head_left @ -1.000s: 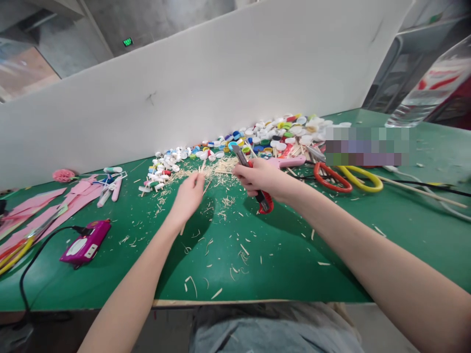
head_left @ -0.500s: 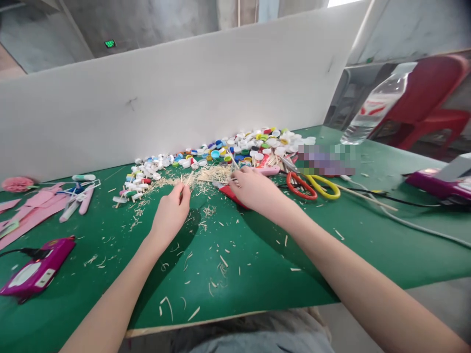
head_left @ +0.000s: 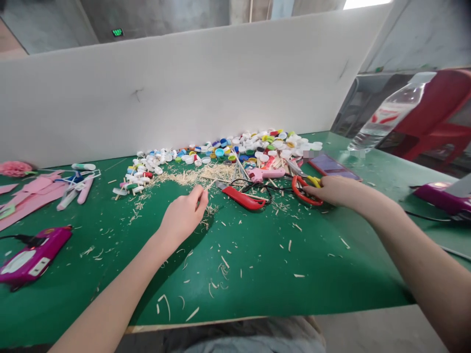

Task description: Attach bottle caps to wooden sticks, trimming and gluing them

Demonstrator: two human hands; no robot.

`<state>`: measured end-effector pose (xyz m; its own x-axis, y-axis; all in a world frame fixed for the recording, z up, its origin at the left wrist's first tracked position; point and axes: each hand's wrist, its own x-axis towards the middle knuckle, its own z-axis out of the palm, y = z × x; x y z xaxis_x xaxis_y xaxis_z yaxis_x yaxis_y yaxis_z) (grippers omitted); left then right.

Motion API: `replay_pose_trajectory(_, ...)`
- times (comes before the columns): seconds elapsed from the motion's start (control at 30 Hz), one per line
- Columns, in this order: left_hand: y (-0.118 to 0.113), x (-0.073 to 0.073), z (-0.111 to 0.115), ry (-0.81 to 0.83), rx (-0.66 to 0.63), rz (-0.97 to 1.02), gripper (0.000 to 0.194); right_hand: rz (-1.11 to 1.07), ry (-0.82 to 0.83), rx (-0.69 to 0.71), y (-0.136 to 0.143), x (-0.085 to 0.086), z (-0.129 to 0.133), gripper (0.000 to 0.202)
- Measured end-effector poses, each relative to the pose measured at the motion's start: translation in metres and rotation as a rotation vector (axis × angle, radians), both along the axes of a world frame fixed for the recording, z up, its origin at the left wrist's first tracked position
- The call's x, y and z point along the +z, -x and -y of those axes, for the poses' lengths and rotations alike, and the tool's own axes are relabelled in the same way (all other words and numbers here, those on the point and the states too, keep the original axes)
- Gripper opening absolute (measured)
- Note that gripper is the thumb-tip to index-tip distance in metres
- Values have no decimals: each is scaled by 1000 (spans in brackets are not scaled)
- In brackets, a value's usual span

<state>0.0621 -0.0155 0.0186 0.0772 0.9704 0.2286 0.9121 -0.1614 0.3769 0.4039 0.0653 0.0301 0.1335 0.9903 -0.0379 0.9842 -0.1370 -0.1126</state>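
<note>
My left hand (head_left: 187, 214) is closed in a pinch over the wood shavings, with a thin wooden stick (head_left: 210, 186) between thumb and finger. At the right, my right hand (head_left: 344, 192) has its fingers closed at the yellow loop of the scissors (head_left: 306, 192), which also have an orange loop; its fingertips are partly hidden. Between the hands lies a red-handled utility knife (head_left: 243, 198), blade toward the left hand. Behind the knife is a pink glue gun (head_left: 268, 173) with a black cord. Pale wood shavings (head_left: 217, 171) are heaped beyond my left hand.
Bottle caps (head_left: 221, 152) in many colours lie along the white board (head_left: 221, 83). A phone (head_left: 334, 167) and a water bottle (head_left: 392, 113) are at the right. Purple power strips (head_left: 37, 257) sit at both sides. Pink sheets (head_left: 35, 198) lie left on the green table (head_left: 257, 274).
My right hand has moved right, from beside the utility knife to the scissors, uncovering the knife and glue gun. My left hand has come slightly nearer and right, still pinching. The view has shifted slightly.
</note>
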Motion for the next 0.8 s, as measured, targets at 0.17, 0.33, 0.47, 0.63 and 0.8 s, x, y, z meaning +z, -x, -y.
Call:
replay_pose_trajectory(0.17, 1, -2, 0, -1, -24, -11, 24, 18, 68, 13, 2, 3, 2, 50)
replay_pose_trajectory(0.33, 0, -4, 0, -6, -47, -17, 25, 25, -27, -34, 4, 3, 10, 41)
replay_pose_trajectory(0.47, -1, -1, 2, -1, -20, -3, 24, -53, -177, -108, 6, 17, 23, 37)
replay_pose_trajectory(0.63, -5, -1, 3, 17, -34, 4, 22, -181, -231, -15, 10, 23, 33, 33)
replay_pose_trajectory(0.8, -5, -3, 5, 42, -25, -3, 22, -115, -192, -8, 2, 5, 29, 36)
